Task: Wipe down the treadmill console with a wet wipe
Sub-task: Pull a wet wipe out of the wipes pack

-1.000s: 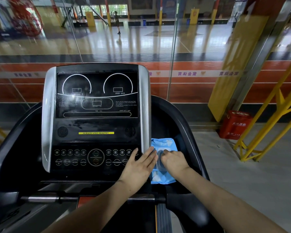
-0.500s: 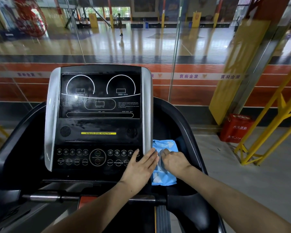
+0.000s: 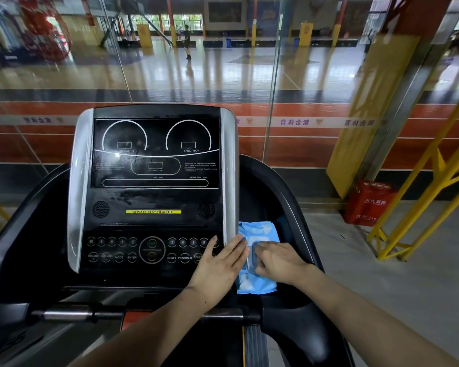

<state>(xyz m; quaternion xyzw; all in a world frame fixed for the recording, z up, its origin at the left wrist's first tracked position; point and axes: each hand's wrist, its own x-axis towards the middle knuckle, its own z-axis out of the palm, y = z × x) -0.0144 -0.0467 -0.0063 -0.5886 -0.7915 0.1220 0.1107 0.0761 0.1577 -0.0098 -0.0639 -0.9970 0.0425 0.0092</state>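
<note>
Right hand (image 3: 278,260) rests on top of the blue wet-wipe pack (image 3: 260,231), fingers curled down at the flap near the pack's middle, apparently pinching at the opening; whether a wipe is already between the fingertips I cannot tell, since the knuckles hide them. Left hand (image 3: 220,263) lies flat and open just left of the pack, palm down, holding nothing, its fingertips reaching the pack's left edge and the silver trim of the console (image 3: 154,197), seemingly bracing the pack in place.

The pack sits in the black side tray immediately right of the console, touching the console's silver edge. Left of the pack, the button panel (image 3: 133,250) with its round central control runs across the console's lower part; above it come a yellow strip and the dark display (image 3: 155,153), which shows smudges and streaks. Beyond the console stands a glass wall (image 3: 249,75) with a gym floor behind it, and a red box (image 3: 368,202) sits on the floor well right of the console.

By my reading, this is the fetching step: no wiping has begun. Next, the right hand needs to draw one sheet clear while the left keeps the pack down, then carry it left to the console.
</note>
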